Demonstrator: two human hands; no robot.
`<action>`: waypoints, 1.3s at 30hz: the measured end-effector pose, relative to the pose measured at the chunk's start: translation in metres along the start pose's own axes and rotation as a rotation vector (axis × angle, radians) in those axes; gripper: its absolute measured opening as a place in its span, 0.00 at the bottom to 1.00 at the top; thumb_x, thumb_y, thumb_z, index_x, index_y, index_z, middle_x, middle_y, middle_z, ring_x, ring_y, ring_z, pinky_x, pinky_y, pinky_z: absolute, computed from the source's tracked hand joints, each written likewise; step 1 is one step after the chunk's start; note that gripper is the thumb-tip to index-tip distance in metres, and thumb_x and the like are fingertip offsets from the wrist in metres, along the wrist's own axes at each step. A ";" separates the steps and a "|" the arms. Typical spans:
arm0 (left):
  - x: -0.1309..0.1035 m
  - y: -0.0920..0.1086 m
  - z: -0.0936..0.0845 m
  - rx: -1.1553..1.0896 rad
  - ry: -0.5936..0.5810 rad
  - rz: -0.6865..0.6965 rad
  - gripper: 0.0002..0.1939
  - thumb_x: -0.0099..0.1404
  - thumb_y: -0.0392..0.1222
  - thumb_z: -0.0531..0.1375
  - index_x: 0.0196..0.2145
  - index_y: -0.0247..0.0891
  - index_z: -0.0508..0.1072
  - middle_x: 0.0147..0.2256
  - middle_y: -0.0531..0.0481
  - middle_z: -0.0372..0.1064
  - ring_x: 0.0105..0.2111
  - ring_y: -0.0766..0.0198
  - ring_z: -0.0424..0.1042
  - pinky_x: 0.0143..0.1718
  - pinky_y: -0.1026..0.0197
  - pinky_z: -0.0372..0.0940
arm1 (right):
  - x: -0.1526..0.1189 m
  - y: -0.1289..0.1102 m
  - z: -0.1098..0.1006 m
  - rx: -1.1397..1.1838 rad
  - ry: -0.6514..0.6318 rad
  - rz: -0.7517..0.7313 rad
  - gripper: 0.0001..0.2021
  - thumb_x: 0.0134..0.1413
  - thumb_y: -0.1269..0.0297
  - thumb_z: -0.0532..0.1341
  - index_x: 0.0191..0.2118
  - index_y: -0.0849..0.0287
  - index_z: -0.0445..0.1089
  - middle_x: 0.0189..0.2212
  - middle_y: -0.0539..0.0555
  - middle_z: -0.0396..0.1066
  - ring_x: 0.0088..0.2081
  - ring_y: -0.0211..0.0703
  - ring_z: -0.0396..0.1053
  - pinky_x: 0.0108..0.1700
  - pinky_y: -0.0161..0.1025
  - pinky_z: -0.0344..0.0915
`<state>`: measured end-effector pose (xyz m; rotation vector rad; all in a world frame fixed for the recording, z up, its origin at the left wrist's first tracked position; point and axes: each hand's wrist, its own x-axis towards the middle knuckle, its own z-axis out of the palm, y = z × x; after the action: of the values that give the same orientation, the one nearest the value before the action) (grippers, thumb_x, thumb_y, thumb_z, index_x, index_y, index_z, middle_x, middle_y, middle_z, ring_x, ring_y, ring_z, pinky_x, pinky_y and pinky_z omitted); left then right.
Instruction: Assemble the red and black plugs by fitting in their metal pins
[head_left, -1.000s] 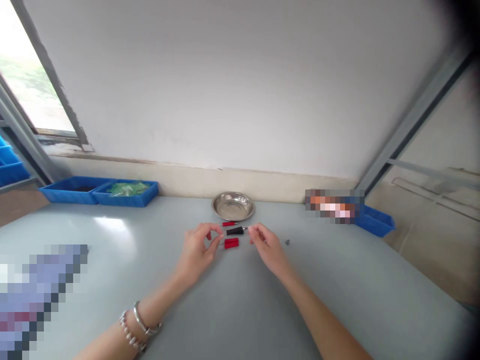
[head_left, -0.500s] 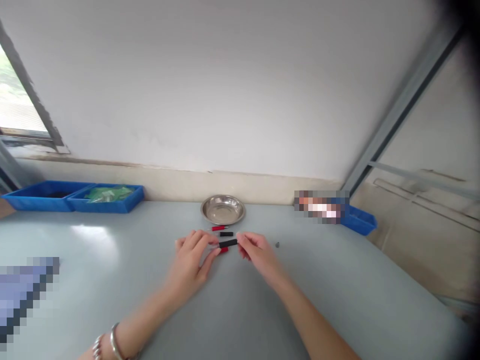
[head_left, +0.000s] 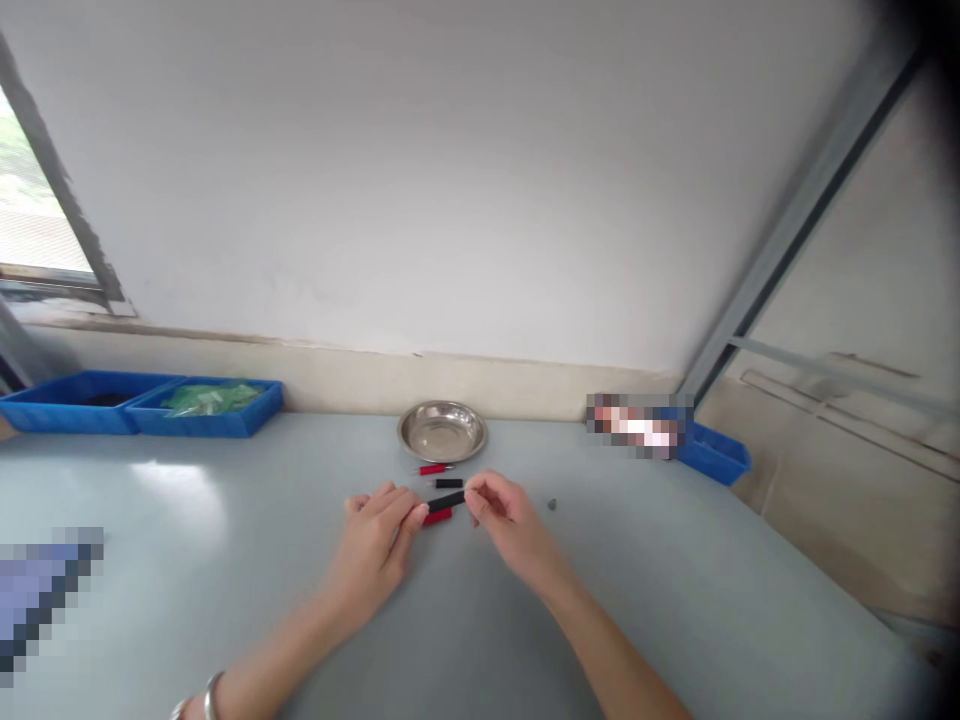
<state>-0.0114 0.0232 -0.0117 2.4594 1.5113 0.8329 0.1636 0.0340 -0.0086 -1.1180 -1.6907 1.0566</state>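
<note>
Tabletop (head_left: 480, 640) beneath angled hands (head_left: 379, 535)

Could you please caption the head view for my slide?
Left hand and right hand hold a black rod near a metal dish.

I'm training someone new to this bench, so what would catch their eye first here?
Probably the shiny metal bowl against the wall, behind the work. Nearer, the left hand and right hand hold a black rod-like piece between them. Bright blue trays sit at the far left.
</note>
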 end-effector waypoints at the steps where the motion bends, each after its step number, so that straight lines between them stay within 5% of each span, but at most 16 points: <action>1: 0.000 0.001 0.000 -0.012 -0.004 -0.015 0.19 0.67 0.43 0.40 0.23 0.37 0.62 0.22 0.53 0.62 0.26 0.63 0.59 0.31 0.59 0.48 | 0.000 -0.001 0.000 0.011 -0.010 0.011 0.14 0.53 0.52 0.51 0.28 0.58 0.58 0.20 0.46 0.55 0.23 0.34 0.52 0.26 0.30 0.51; 9: -0.001 0.003 -0.002 -0.077 -0.035 -0.007 0.17 0.65 0.46 0.42 0.25 0.38 0.63 0.24 0.53 0.62 0.28 0.62 0.60 0.33 0.59 0.49 | -0.001 -0.001 0.000 -0.027 -0.061 0.060 0.21 0.55 0.48 0.46 0.21 0.59 0.54 0.17 0.46 0.53 0.21 0.33 0.51 0.24 0.31 0.50; 16: 0.002 0.001 -0.003 -0.340 -0.112 -0.207 0.22 0.64 0.52 0.40 0.19 0.38 0.55 0.20 0.56 0.54 0.23 0.66 0.57 0.29 0.63 0.53 | -0.003 -0.006 -0.006 -0.118 -0.051 0.006 0.14 0.54 0.52 0.51 0.32 0.58 0.61 0.20 0.45 0.53 0.23 0.33 0.51 0.26 0.30 0.51; 24: 0.001 0.004 -0.001 -0.415 -0.131 -0.232 0.21 0.62 0.53 0.42 0.19 0.38 0.57 0.20 0.55 0.54 0.25 0.65 0.57 0.32 0.61 0.51 | -0.003 -0.003 -0.003 -0.133 -0.061 0.028 0.19 0.56 0.52 0.47 0.21 0.59 0.54 0.17 0.46 0.52 0.21 0.33 0.51 0.23 0.31 0.49; 29: 0.004 0.002 0.000 -0.761 -0.278 -0.456 0.24 0.58 0.60 0.45 0.15 0.39 0.49 0.16 0.58 0.44 0.19 0.69 0.46 0.24 0.64 0.46 | -0.005 -0.006 -0.002 -0.217 0.010 -0.109 0.13 0.55 0.57 0.51 0.24 0.58 0.56 0.17 0.45 0.52 0.21 0.33 0.49 0.24 0.31 0.48; 35: 0.005 0.006 -0.010 -1.354 -0.420 -0.710 0.21 0.54 0.50 0.54 0.15 0.39 0.48 0.16 0.61 0.38 0.17 0.73 0.39 0.18 0.67 0.44 | -0.008 -0.010 -0.004 -0.088 -0.005 -0.153 0.09 0.51 0.59 0.56 0.27 0.59 0.60 0.17 0.45 0.59 0.19 0.32 0.53 0.23 0.30 0.50; 39: 0.006 0.010 -0.012 -1.443 -0.478 -0.776 0.21 0.53 0.50 0.55 0.16 0.38 0.48 0.16 0.62 0.36 0.16 0.74 0.39 0.18 0.68 0.43 | -0.008 -0.009 -0.005 -0.006 0.010 -0.120 0.09 0.48 0.59 0.58 0.27 0.59 0.62 0.16 0.45 0.57 0.19 0.33 0.53 0.23 0.31 0.52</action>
<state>-0.0082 0.0214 0.0043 0.8247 0.9102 0.6645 0.1685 0.0250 0.0000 -1.0106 -1.7320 0.9694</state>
